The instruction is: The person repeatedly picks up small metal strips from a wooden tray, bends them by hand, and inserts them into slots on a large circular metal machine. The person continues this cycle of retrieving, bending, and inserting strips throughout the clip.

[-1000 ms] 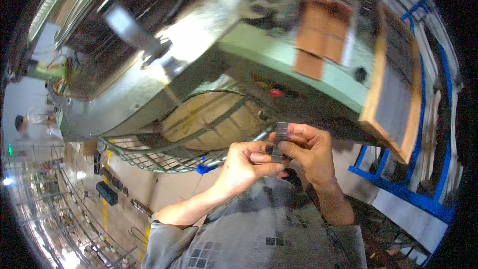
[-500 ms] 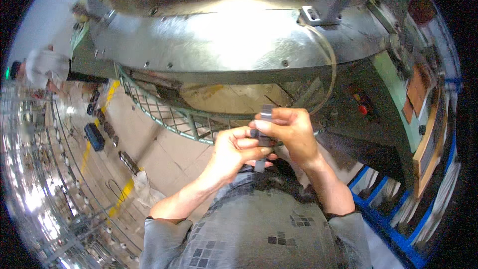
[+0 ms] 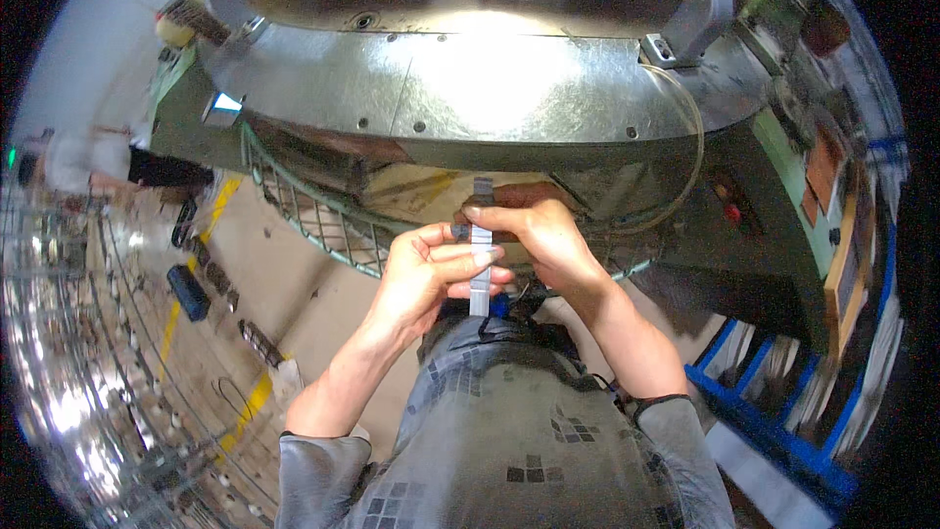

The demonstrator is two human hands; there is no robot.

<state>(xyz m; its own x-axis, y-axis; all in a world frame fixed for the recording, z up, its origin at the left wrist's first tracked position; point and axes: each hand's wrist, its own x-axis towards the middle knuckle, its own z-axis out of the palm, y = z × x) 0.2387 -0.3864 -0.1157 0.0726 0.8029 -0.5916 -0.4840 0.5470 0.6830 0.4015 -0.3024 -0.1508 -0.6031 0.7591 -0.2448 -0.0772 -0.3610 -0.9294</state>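
In front of my waist, a narrow grey metal strip stands nearly upright in the picture, with cross lines and a darker upper part. My left hand is closed around its lower half, thumb on the strip's face. Beside the strip, a small dark piece sits at my left index fingertip; whether it is joined to the strip I cannot tell. My right hand pinches the strip near its top between thumb and fingers, some of those fingers in shadow.
A machine's curved metal bed spans the far side, with a grey handle and a clear hose at right. Beneath it curves a green wire guard. At left are wire racks and a person; at right, a blue rack.
Both hands and the strip have shifted a little left and away from me. My left thumb now rests on the strip's face. The view has shifted slightly over the machine.
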